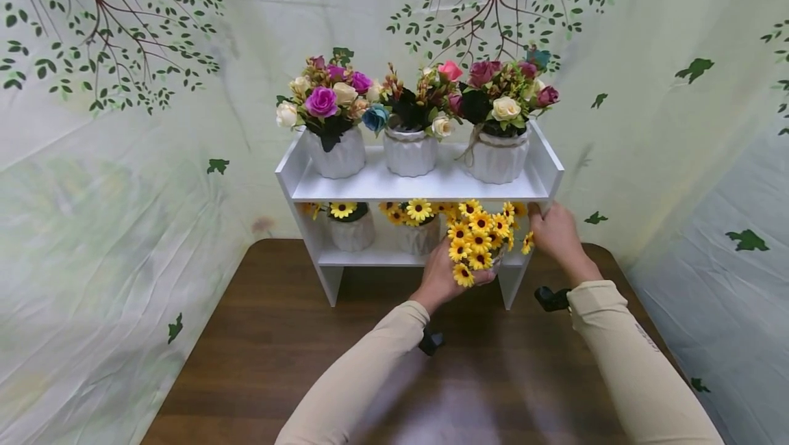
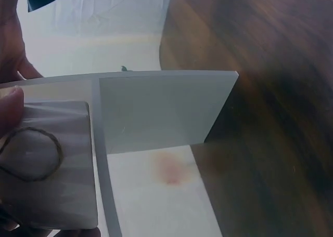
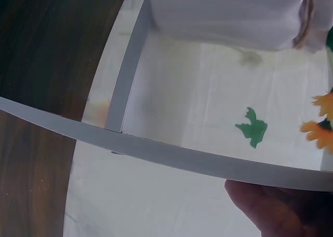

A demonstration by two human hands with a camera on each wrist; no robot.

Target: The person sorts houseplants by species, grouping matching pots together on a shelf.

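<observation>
My left hand point(image 1: 440, 277) holds a white ribbed pot point(image 2: 49, 200) of yellow sunflowers point(image 1: 479, 239) at the right end of the lower level of a white two-tier shelf point(image 1: 370, 189). In the left wrist view, a thumb point(image 2: 9, 109) lies along this pot, which has twine round it. The same pot point(image 3: 223, 13) shows in the right wrist view, over the lower board's front edge. My right hand point(image 1: 557, 233) grips the shelf's right side panel just under the upper board. Some of its fingers are hidden behind the panel.
Three white pots of mixed roses point(image 1: 335, 150) stand on the upper level. Two more sunflower pots point(image 1: 353, 231) are on the lower level, left and middle. The shelf stands on a brown wooden table point(image 1: 277, 363), before a leaf-printed cloth backdrop point(image 1: 154, 178).
</observation>
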